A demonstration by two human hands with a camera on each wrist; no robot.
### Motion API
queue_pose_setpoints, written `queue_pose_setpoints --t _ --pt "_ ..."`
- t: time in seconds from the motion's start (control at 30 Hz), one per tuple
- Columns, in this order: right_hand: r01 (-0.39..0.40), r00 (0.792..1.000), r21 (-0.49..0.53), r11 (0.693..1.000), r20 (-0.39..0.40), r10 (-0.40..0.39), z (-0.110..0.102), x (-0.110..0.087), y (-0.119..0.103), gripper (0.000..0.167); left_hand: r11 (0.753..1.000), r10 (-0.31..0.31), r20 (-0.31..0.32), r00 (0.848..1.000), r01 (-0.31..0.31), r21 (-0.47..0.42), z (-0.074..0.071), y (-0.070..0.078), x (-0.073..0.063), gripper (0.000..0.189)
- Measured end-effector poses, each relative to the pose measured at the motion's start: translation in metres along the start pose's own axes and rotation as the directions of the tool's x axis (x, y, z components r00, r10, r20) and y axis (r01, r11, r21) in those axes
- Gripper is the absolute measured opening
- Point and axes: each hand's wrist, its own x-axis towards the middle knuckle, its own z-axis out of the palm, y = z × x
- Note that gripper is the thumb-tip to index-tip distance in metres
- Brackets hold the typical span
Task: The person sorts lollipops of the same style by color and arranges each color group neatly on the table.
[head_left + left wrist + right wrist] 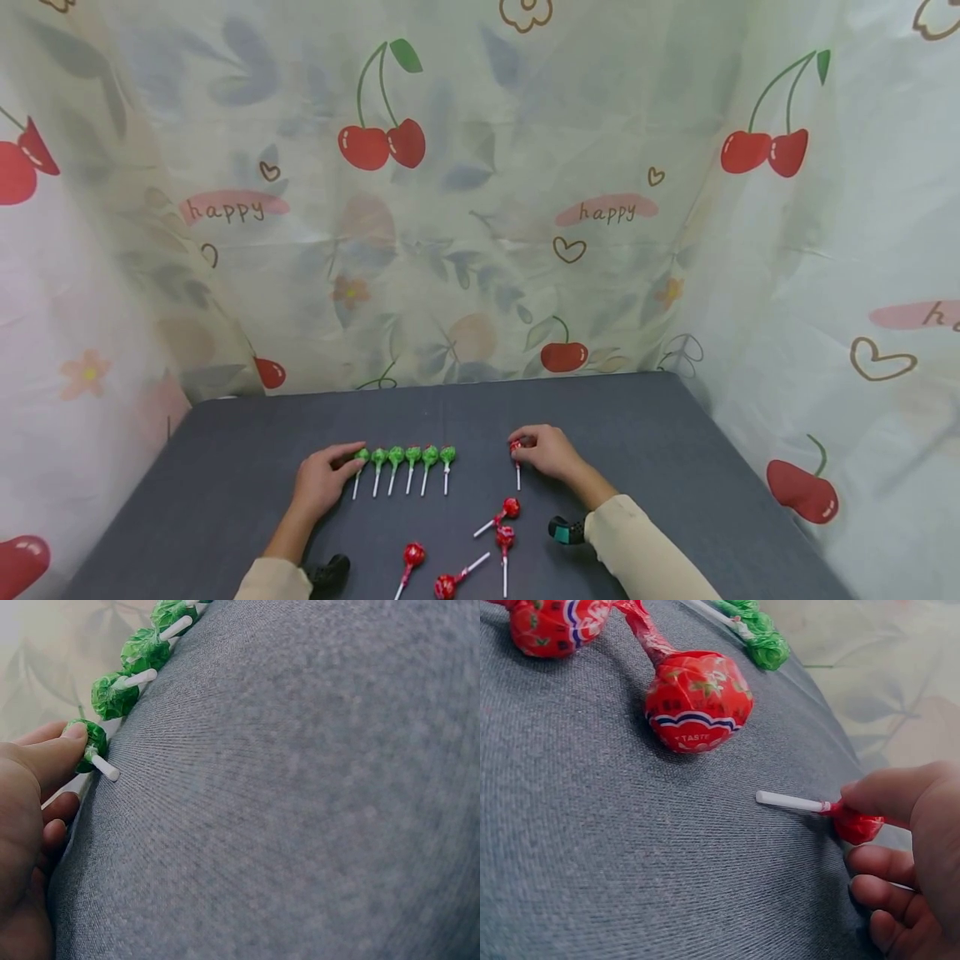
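My left hand is at the left end of a row of green-wrapped lollipops. Its thumb and finger pinch the head of the end green lollipop, whose white stick points toward me. To the right, apart from that row, my right hand holds a red lollipop by its wrapped head, between thumb and fingers. That one's white stick also points toward me, low over the cloth. Part of each held head is hidden behind the fingers.
Several red lollipops lie loose nearer me: one crosses close to another, and two more, one upright in view and one slanted, lie left. Dark grey cloth covers the table. Printed curtains enclose it.
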Motion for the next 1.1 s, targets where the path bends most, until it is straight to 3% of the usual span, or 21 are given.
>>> queue_pose_setpoints --t 1.1 --pt "-0.001 1.000 0.027 1.000 0.000 0.001 0.0004 -0.0042 -0.0002 0.019 1.000 0.023 0.001 1.000 -0.023 0.002 0.0000 -0.0010 -0.0001 0.032"
